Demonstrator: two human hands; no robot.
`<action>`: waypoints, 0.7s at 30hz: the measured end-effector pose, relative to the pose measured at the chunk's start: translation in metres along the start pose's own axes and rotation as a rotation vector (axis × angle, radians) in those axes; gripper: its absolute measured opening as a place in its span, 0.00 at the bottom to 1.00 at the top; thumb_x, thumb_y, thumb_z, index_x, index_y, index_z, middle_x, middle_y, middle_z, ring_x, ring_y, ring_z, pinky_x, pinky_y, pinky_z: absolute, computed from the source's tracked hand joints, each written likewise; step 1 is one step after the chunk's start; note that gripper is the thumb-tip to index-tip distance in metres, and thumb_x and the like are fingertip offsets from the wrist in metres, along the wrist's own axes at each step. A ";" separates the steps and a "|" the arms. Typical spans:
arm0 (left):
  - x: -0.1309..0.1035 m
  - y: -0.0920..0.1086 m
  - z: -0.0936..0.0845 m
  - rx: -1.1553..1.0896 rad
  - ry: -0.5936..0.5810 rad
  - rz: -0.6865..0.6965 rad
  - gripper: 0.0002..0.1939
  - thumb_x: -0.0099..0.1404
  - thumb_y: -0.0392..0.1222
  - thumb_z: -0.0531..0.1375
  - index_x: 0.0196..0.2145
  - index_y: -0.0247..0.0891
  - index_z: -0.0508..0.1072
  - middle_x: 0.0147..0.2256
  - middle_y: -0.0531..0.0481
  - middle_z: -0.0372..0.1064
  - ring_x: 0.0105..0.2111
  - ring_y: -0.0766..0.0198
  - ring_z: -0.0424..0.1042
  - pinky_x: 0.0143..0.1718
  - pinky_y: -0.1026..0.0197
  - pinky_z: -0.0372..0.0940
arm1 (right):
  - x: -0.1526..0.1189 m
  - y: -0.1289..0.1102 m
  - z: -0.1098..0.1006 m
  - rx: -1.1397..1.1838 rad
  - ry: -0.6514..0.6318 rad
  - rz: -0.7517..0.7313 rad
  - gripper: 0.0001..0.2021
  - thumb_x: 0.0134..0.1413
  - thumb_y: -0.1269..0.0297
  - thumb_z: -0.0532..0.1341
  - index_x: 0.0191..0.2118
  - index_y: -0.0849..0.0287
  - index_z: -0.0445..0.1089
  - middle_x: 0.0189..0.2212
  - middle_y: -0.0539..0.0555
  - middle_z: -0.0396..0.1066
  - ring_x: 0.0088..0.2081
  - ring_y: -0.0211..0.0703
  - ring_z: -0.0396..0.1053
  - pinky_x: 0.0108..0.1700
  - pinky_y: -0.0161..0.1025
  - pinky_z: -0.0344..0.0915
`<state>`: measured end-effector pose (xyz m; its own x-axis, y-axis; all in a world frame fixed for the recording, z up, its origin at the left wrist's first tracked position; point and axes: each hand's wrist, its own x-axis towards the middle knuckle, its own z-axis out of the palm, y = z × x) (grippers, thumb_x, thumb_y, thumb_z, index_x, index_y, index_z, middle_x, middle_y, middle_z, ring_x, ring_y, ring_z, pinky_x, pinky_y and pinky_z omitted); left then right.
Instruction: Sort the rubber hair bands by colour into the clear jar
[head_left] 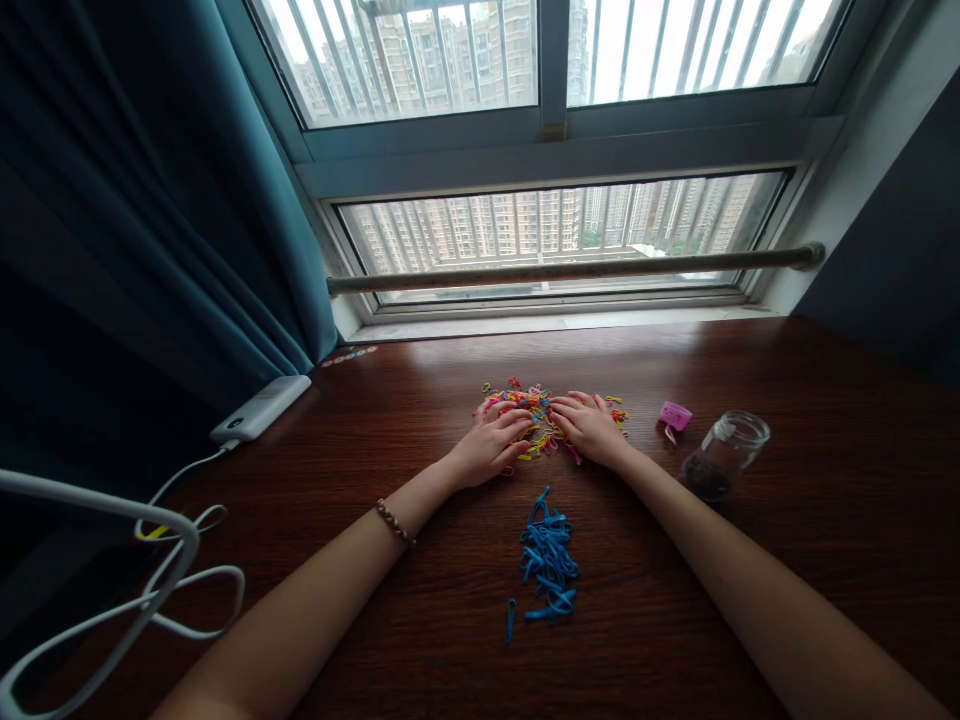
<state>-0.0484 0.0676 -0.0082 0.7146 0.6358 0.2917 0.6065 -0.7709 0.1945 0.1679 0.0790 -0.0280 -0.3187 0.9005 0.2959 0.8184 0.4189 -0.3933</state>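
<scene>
A loose pile of small multicoloured rubber bands, mostly red, yellow, orange and pink, lies on the dark wooden table. My left hand rests on the pile's left side, palm down with fingers spread. On the right side of the pile, my right hand lies the same way, its fingers apart and pointing inward. Both hands touch the bands and cover part of them. Nearer to me sits a separate heap of blue rubber bands, with one blue band apart at its lower left.
A clear glass jar with dark contents at its bottom leans to the right of my right hand. Beside it is a small pink object. At left are a white power bank, a white cable and a blue curtain. A window rail runs behind.
</scene>
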 end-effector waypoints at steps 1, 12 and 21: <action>0.000 -0.001 0.000 -0.021 0.041 0.005 0.17 0.64 0.46 0.48 0.49 0.43 0.65 0.50 0.48 0.62 0.53 0.55 0.53 0.56 0.45 0.42 | 0.000 0.001 0.000 0.018 0.023 -0.009 0.16 0.58 0.56 0.47 0.47 0.47 0.66 0.50 0.47 0.64 0.55 0.51 0.53 0.54 0.61 0.41; -0.005 -0.017 0.003 -0.305 0.418 -0.363 0.08 0.56 0.44 0.58 0.29 0.37 0.69 0.30 0.50 0.70 0.32 0.63 0.70 0.37 0.60 0.64 | -0.002 0.004 -0.008 0.189 0.547 0.006 0.06 0.48 0.64 0.58 0.28 0.58 0.71 0.29 0.54 0.72 0.37 0.45 0.66 0.43 0.42 0.60; -0.005 -0.021 0.006 -0.423 0.442 -0.401 0.09 0.57 0.42 0.56 0.34 0.37 0.72 0.35 0.47 0.72 0.37 0.61 0.70 0.41 0.59 0.64 | -0.004 -0.015 -0.015 0.548 0.433 0.106 0.10 0.46 0.59 0.60 0.34 0.59 0.68 0.28 0.53 0.72 0.29 0.42 0.70 0.34 0.39 0.65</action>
<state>-0.0629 0.0813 -0.0192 0.2044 0.8664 0.4555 0.5412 -0.4878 0.6850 0.1637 0.0672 -0.0105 0.0608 0.8600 0.5067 0.4394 0.4327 -0.7872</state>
